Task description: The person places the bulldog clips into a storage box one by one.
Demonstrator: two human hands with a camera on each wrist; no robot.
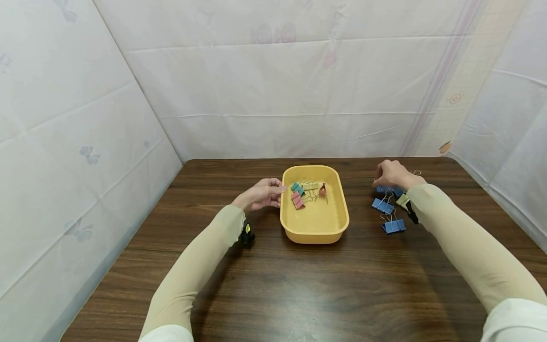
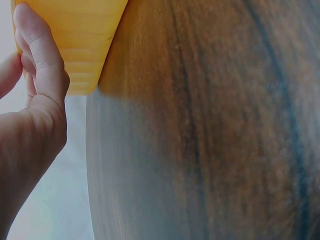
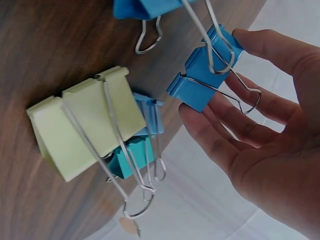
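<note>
Roughly halfway, by my reading — several clips already lay in the tray (image 1: 314, 230) and about as many were left on the table. Inside the tray a pink clip (image 1: 297, 200), a teal clip (image 1: 297, 188) and a small orange clip (image 1: 322, 190) sat bunched at the far end, with a pale one among loose wire handles that I could not make out clearly. The near half of the tray was bare.

The left hand (image 1: 261, 194) rested against the tray's left wall, fingers lightly bent and touching the plastic rather than wrapped round it; it held nothing. The right hand (image 1: 393, 175) was well to the right of the tray, over the remaining pile. In the right wrist view its fingers (image 3: 220, 132) were pinching a blue clip (image 3: 202, 75), lifted just clear of the others — a green clip (image 3: 87, 125) lying on the wood with smaller blue and teal ones tucked beneath it. Two more blue clips (image 1: 382, 205) lay nearer the person, one just behind the other.

What was left, then, looked like five or six clips, the one in hand included.

The table (image 1: 273, 285) was dark wood-grain, slightly glossy. White sheeting (image 1: 278, 95) with faint printed motifs closed it in on three sides.
</note>
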